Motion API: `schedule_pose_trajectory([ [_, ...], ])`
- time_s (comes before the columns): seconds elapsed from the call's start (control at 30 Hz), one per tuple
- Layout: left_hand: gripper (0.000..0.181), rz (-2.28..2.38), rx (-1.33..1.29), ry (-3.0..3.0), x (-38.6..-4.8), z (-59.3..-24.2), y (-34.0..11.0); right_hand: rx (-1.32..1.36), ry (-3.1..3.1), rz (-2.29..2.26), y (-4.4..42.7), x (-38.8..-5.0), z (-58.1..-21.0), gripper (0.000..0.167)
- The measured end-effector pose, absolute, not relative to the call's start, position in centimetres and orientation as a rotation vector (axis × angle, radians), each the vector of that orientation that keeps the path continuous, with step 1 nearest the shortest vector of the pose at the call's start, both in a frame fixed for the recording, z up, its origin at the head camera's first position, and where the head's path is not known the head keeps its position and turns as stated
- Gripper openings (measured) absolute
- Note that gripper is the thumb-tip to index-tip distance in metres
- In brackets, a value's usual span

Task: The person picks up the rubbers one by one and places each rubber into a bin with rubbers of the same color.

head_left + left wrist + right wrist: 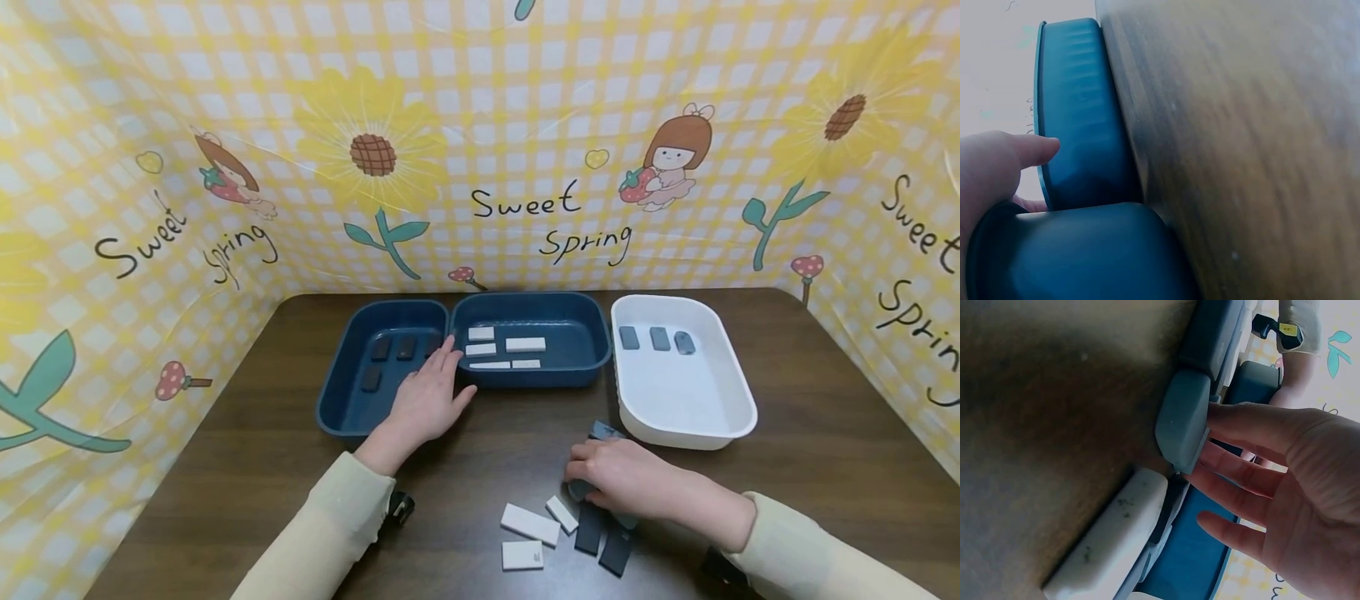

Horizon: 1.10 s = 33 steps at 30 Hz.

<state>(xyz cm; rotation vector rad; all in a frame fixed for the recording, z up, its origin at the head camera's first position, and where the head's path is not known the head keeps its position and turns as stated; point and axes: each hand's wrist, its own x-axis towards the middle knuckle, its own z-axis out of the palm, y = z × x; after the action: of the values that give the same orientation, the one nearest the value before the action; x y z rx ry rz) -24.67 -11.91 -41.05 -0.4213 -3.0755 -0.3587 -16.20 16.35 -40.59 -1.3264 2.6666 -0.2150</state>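
My left hand (427, 396) reaches over the right side of the left dark blue tray (333, 375), fingers extended toward the middle dark blue tray (528, 379). It appears to hold nothing. At the table's front, my right hand (630, 477) has its fingers bent over a grey-blue tile (580, 489). In the right wrist view, thumb and fingertips pinch at the edge of this tile (1183, 419). Another grey-blue tile (603, 431) lies just beyond the fingers. Black tiles (616, 552) and white tiles (530, 524) lie close by on the table.
Several black tiles (371, 379) lie in the left tray, and several white tiles (525, 343) in the middle one. On the right, a white tray (738, 425) contains grey-blue tiles (659, 339). A patterned cloth (525, 150) stands behind the brown table (247, 467).
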Motion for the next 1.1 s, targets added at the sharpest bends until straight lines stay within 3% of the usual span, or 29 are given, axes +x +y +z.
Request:
schedule_pose_trajectory([
  [0.5, 0.066, -0.376, -0.421, -3.069, -24.7, -41.2, -12.0, -1.368, 2.698, -0.288, 16.7, -16.2, -40.6, 0.021],
  [1.1, 0.069, -0.301, -0.478, -3.066, -24.9, -41.0, -11.9, -1.257, 2.861, -0.553, 18.8, -16.2, -37.2, 0.026],
])
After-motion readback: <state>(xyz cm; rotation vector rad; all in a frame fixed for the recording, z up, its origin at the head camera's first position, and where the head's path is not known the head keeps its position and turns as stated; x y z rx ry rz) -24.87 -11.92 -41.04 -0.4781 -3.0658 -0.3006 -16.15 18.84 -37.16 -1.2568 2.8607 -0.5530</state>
